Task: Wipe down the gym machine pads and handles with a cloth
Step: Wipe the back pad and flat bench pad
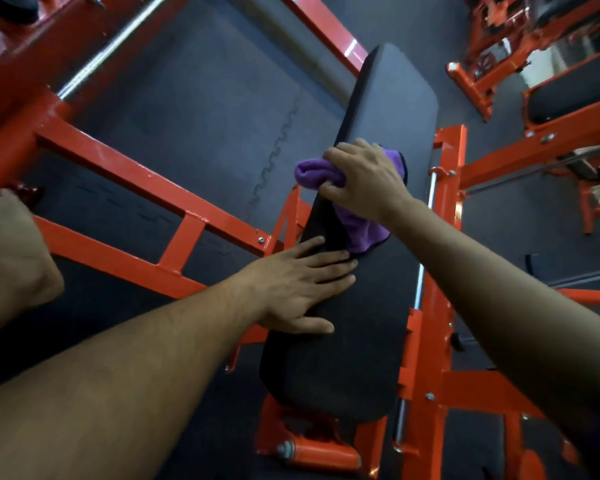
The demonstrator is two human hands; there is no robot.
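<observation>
Head view looks down on a long black bench pad (388, 109) set on an orange steel frame (118, 174). Right hand (364, 178) has its fingers curled round a bunched purple microfibre cloth (312, 173) and holds it against the pad about midway along its length — part of the cloth trails out beneath the wrist and lies on the vinyl. Left hand (298, 285) rests flat on the pad nearer the person, fingers straight and spread, holding nothing; its fingertips lie just beside the cloth's trailing edge. Dark rubber floor tiles (201, 109) with interlocking seams lie under the frame — more orange machines (520, 43) stand at the upper right.
</observation>
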